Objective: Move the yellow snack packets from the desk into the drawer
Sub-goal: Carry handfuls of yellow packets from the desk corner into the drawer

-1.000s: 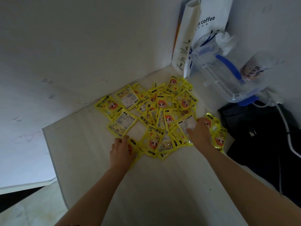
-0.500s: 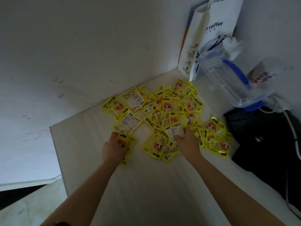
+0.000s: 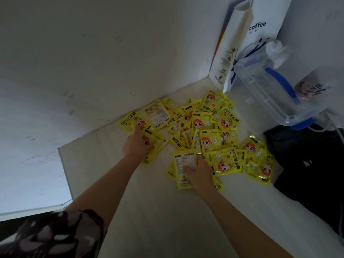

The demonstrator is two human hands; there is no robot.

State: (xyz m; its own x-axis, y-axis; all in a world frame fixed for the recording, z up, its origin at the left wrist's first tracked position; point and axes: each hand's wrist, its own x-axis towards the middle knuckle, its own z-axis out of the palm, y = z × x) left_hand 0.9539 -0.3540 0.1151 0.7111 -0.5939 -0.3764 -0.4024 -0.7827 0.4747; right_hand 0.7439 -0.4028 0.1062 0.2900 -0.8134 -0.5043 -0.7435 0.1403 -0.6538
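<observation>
Head view: glossy yellow snack packets lie heaped on the pale counter by the wall corner; the left hand grips some at the heap's left. The right hand pinches a label-side packet at the near edge.

"coffee" — white paper bag

Both hands gripping yellow packets spread on desk.

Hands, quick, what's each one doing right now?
Left hand: fingers grip yellow packets at the pile's left edge.
Right hand: pinches a label-side-up packet at the pile's near edge.
</observation>
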